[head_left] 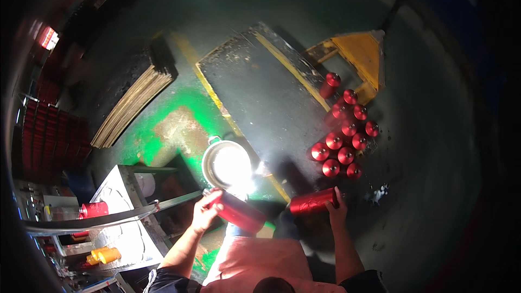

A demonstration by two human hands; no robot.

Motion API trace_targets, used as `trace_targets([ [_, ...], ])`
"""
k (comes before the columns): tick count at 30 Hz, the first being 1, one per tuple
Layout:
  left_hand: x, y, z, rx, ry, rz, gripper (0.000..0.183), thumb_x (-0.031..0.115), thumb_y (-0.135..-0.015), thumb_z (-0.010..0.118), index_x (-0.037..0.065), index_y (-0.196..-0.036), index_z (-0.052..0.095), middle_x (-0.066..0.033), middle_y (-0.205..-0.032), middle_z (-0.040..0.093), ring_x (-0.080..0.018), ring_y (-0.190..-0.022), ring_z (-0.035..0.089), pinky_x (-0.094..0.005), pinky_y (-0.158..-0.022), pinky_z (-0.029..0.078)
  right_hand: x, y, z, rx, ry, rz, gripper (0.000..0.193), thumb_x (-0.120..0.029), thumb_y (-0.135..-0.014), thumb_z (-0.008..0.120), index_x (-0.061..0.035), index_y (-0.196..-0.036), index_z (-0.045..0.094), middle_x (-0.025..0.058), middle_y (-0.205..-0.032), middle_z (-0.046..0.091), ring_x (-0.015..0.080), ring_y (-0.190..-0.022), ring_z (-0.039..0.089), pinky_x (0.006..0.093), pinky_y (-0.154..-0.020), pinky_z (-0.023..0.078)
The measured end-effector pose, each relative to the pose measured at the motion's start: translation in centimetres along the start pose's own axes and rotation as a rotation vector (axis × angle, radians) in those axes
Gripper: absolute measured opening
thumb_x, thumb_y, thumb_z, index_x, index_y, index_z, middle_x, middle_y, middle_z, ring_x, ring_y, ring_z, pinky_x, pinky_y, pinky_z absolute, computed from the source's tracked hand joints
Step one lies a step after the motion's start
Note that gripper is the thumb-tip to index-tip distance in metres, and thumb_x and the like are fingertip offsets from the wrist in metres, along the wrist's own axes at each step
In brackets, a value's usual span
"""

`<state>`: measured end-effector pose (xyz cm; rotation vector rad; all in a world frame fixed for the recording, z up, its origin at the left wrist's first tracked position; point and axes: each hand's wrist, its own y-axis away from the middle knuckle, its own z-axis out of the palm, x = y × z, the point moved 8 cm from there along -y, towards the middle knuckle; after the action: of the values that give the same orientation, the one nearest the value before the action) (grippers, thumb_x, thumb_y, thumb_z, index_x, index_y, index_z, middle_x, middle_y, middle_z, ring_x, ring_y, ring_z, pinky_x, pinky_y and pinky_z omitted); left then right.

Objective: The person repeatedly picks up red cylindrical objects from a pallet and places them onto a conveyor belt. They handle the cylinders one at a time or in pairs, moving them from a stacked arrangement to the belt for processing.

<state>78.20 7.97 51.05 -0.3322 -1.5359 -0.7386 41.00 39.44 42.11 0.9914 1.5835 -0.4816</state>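
My left hand (205,212) is wrapped round the top end of a red metal cylinder (242,215), which slants down to the right in front of my pink apron. A second red metal cylinder (309,203) lies sideways in the grip of my right hand (337,206), its far end pointing left. The two cylinders are apart. Just beyond the left one stands a round metal pot (207,169), its inside washed out by glare. A curved metal rail (135,215) comes in from the left and its end is close to my left hand.
Several red cylinders (345,155) stand upright to the right, beside a dark board (266,95) on the floor. A yellow pallet jack (359,54) is behind them. Stacked sheets (133,106) lie at the left. A white-topped bench (116,195) at the left holds yellow cylinders (108,255).
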Motion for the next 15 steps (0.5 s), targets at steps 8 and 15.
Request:
trace_targets([
  [8, -2.9, -4.1, -7.6, 0.05, 1.091, -0.448, 0.048, 0.041, -0.094, 0.06, 0.004, -0.124, 0.057, -0.0144, -0.113, 0.065, -0.0299, -0.097, 0.065, -0.0431, -0.087, 0.054, -1.1, 5.0, 23.5, -0.614, -0.993, 0.779, 0.049, -0.039, -0.101, 0.04, -0.006, -0.136, 0.05, 0.0109, -0.124, 0.062, 0.0227, -0.113, 0.061, 0.04, -0.097, 0.05],
  [15, -8.8, -7.8, -13.4, -0.277, 1.507, -0.488, 0.055, 0.042, -0.098, 0.052, 0.0, -0.133, 0.048, -0.0264, -0.121, 0.059, -0.0445, -0.103, 0.063, -0.0508, -0.083, 0.058, -10.5, 7.0, 43.1, -0.887, -0.27, 0.344, 0.049, -0.041, -0.104, 0.043, -0.0015, -0.132, 0.052, 0.0168, -0.121, 0.061, 0.0265, -0.108, 0.061, 0.0428, -0.1, 0.047],
])
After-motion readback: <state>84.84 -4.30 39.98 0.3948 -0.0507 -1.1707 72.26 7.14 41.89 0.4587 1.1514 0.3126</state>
